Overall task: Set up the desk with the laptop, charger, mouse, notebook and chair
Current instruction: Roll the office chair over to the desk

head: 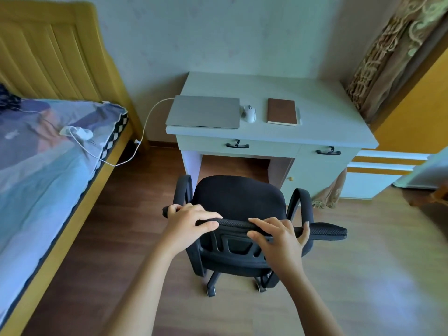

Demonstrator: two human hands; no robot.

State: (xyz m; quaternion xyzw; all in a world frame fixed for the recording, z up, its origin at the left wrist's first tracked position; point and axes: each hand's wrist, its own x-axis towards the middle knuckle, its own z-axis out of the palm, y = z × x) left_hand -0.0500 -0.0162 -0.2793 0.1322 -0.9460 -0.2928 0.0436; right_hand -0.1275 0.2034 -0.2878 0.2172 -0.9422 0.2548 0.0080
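Chair (pixel 238 202), black, mesh-backed, on castors: stands on wood floor facing desk (pixel 322 110), seat just short of kneehole. Left hand (pixel 191 220): fingers curled over top edge of backrest, gripping. Right hand (pixel 282 235): likewise gripping same edge, thumb underneath. Laptop (pixel 204 112), grey, lid closed: desk's left part. Charger cable (pixel 145 122), white: runs from laptop's left side down to bed (pixel 48 151), ending at white power strip (pixel 77 132) on bedding. Mouse (pixel 249 113), white: just right of laptop. Notebook (pixel 282 111), brown, closed: right of mouse.

no readable text, labels, brands or numbers anywhere
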